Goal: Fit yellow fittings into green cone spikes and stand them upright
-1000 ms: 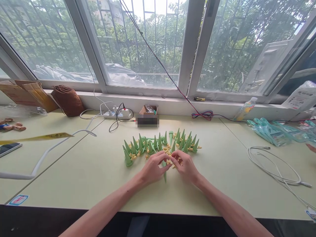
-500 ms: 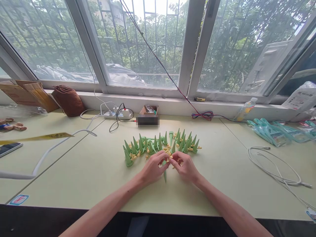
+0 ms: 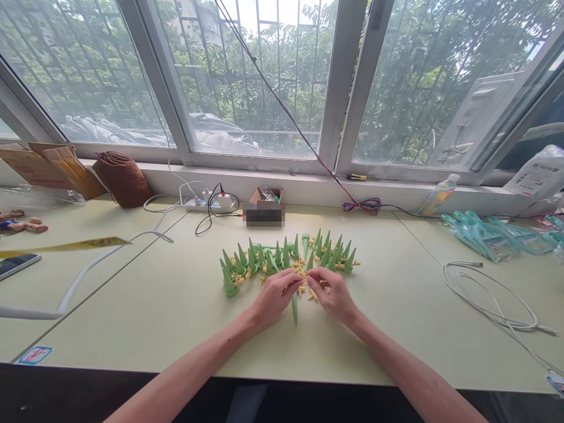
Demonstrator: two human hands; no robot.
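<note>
Hands [image 3: 301, 289] nearly fingertip to fingertip over yellow pieces [image 3: 313, 295].

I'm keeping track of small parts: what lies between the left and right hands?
Yellow pegs and part of a green spike, in the head view.

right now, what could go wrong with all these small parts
The loose yellow pieces by the right hand could get knocked and scatter. The green cone lying by the left hand might roll if brushed. The upright green cones stand close together, so bumping one could topple its neighbours.
</note>
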